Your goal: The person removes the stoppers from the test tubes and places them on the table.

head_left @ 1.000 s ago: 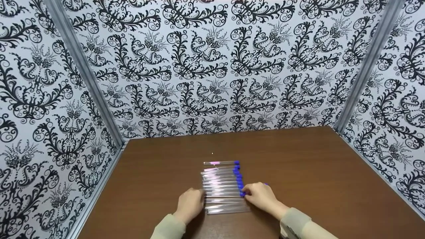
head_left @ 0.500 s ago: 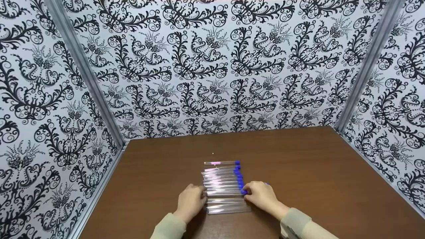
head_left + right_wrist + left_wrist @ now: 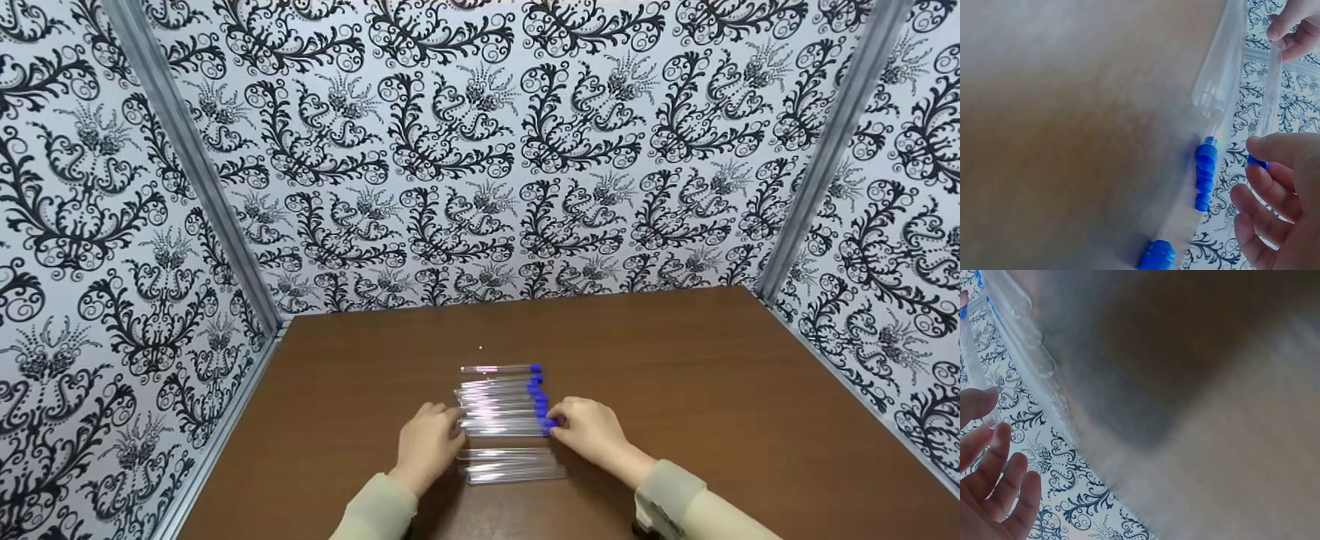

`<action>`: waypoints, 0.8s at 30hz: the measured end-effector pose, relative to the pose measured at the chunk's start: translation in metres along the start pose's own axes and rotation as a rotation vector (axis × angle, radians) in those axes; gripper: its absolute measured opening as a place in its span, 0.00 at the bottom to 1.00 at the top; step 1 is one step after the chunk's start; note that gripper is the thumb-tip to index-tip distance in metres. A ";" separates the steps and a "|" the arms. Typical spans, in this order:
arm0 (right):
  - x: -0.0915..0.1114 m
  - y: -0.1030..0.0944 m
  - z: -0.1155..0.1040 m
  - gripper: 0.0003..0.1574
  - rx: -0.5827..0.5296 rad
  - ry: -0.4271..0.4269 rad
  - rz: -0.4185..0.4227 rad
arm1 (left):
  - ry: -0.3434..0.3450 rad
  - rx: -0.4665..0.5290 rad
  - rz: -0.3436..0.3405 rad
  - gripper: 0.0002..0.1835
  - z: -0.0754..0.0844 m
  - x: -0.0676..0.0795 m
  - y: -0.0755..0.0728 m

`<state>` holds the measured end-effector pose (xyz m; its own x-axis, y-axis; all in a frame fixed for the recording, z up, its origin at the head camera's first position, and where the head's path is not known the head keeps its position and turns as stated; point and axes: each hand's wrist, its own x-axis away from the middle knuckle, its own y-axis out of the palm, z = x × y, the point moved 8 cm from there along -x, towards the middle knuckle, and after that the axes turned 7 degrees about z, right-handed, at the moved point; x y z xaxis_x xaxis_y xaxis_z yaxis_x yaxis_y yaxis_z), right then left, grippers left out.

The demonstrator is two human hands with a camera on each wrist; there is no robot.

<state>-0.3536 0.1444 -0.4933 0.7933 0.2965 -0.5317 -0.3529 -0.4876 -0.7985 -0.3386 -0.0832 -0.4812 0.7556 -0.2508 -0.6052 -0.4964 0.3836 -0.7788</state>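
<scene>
Between my two hands is a clear test tube (image 3: 1270, 93) with a blue cap (image 3: 1257, 162). My right hand (image 3: 594, 429) pinches the capped end between thumb and fingers. At the other end, my left hand (image 3: 431, 439) pinches the rounded tip, its other fingers loosely bent in the left wrist view. In the head view the held tube overlaps the near end of a row of blue-capped test tubes (image 3: 491, 392) lying side by side. Closer to me lies a small group of test tubes without caps (image 3: 514, 465), their rounded ends to the left.
One capped tube (image 3: 499, 369) lies slightly apart at the row's far end. In the right wrist view a loose blue cap (image 3: 1157, 256) sits on the brown table (image 3: 360, 352). Patterned wall panels (image 3: 465, 187) with grey metal posts (image 3: 817, 157) enclose the table.
Both hands have moved a little away from me, carrying the capped tube toward the capped row. A gap now shows between it and the uncapped tubes.
</scene>
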 end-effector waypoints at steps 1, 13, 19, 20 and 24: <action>-0.001 -0.001 0.000 0.09 0.000 -0.002 0.005 | 0.008 -0.002 0.009 0.12 0.001 -0.001 -0.002; -0.008 -0.009 -0.001 0.09 -0.004 -0.035 -0.004 | 0.061 -0.049 0.027 0.07 0.005 -0.007 -0.008; -0.010 -0.008 -0.003 0.10 -0.030 -0.053 -0.030 | 0.170 -0.138 0.091 0.12 0.014 -0.007 -0.012; -0.010 -0.008 -0.004 0.10 -0.028 -0.059 -0.027 | 0.196 -0.158 0.110 0.12 0.016 -0.007 -0.014; -0.010 -0.010 -0.006 0.12 -0.032 -0.076 -0.044 | 0.288 -0.260 0.175 0.10 0.024 -0.005 -0.017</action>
<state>-0.3551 0.1412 -0.4780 0.7678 0.3790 -0.5166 -0.3012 -0.4982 -0.8131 -0.3239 -0.0667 -0.4612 0.5179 -0.4544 -0.7248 -0.7260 0.2146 -0.6534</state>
